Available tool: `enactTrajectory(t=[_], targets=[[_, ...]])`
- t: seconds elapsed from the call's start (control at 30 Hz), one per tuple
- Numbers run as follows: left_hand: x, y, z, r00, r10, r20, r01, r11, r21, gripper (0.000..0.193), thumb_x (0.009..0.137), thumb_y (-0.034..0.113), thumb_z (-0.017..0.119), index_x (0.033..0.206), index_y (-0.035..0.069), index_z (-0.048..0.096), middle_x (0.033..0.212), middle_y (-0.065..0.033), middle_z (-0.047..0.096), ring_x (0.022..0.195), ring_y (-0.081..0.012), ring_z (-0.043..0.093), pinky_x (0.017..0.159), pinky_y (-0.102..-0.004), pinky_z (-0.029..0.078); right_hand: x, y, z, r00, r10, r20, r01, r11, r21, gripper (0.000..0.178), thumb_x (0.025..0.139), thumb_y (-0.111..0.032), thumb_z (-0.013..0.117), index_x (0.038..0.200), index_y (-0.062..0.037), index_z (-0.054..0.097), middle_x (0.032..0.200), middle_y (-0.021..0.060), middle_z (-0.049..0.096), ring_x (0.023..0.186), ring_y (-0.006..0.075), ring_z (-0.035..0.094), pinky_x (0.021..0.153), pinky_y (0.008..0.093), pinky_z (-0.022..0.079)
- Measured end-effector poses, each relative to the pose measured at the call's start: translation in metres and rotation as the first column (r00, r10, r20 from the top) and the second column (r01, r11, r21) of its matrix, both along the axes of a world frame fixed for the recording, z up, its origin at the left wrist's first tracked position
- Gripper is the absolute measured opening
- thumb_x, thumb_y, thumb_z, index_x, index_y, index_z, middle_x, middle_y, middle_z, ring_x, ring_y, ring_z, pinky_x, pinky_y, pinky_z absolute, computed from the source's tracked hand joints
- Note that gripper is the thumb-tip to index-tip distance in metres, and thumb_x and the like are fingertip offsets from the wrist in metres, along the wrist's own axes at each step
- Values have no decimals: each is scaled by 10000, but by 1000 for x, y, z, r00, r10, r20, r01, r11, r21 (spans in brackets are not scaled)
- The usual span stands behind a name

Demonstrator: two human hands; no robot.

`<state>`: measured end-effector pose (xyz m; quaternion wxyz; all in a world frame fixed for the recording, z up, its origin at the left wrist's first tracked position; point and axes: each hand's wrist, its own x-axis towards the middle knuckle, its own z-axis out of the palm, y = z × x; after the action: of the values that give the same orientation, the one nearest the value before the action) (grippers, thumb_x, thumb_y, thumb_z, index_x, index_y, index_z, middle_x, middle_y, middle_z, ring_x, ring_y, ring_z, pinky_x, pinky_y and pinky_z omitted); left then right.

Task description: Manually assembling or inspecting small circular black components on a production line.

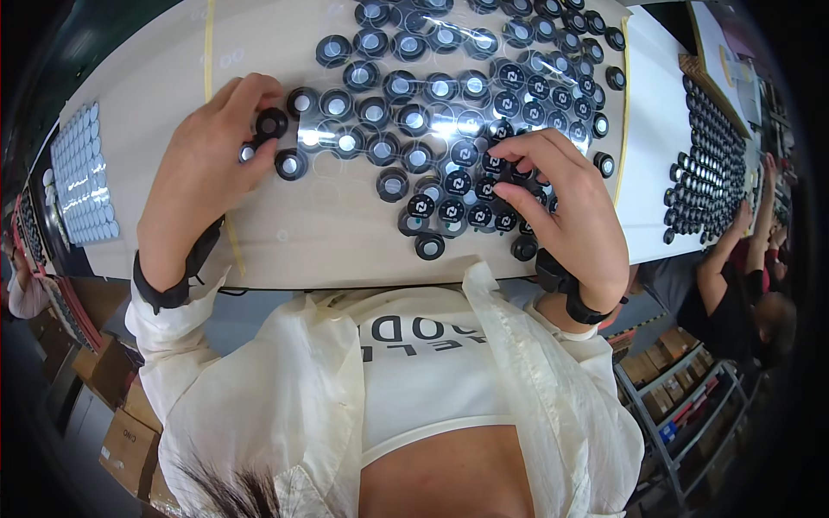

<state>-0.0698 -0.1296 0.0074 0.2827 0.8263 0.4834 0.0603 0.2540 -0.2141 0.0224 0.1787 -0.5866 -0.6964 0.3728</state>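
Observation:
My left hand (205,154) is at the left edge of a group of black round parts, its fingers and thumb closed around one black round part (271,123). A second part with a pale centre (248,152) shows beside the thumb. Over the rows of parts lies a clear plastic sheet (324,136) with circular outlines. Toward its right, black round stickers (458,182) with a white symbol cover some of the parts. Above these my right hand (570,194) bends in a pinch. Something dark sits between its thumb and fingers, but I cannot make out what.
Yellow tape (208,52) runs along the table (298,246). At the left lies a sheet of pale round discs (84,177). More black parts (704,186) stand in rows at the right, where another person (734,293) reaches in. Cardboard boxes (129,449) and a metal rack (669,414) are below.

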Motion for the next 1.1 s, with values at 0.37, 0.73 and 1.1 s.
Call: enactTrajectory(t=[0.37,0.73,1.1], targets=[[87,-5,-19,939,-271,214,245,959,139,364,817,6,651,1176,57,634,1047,-103,551,828,-267,612,747,-343,510,-18,31,-21,991,-50,121,25,980,196,193,784,-11,726,960,4,648,882,158,648,818,333,651,700,401,508],[111,-14,-47,961,-278,13,241,854,462,491,718,54,694,1207,67,654,1017,-104,501,896,-210,603,746,-273,543,-8,71,-25,997,50,54,-48,998,-31,90,732,-19,755,786,36,708,709,151,694,660,264,693,639,329,546],[112,-20,-44,968,-250,24,213,868,448,562,749,-20,642,1300,85,608,1066,-133,480,934,-247,605,766,-308,537,-18,66,-11,984,66,166,-54,996,-73,111,722,-13,766,795,22,690,706,147,672,654,275,671,632,326,523]])
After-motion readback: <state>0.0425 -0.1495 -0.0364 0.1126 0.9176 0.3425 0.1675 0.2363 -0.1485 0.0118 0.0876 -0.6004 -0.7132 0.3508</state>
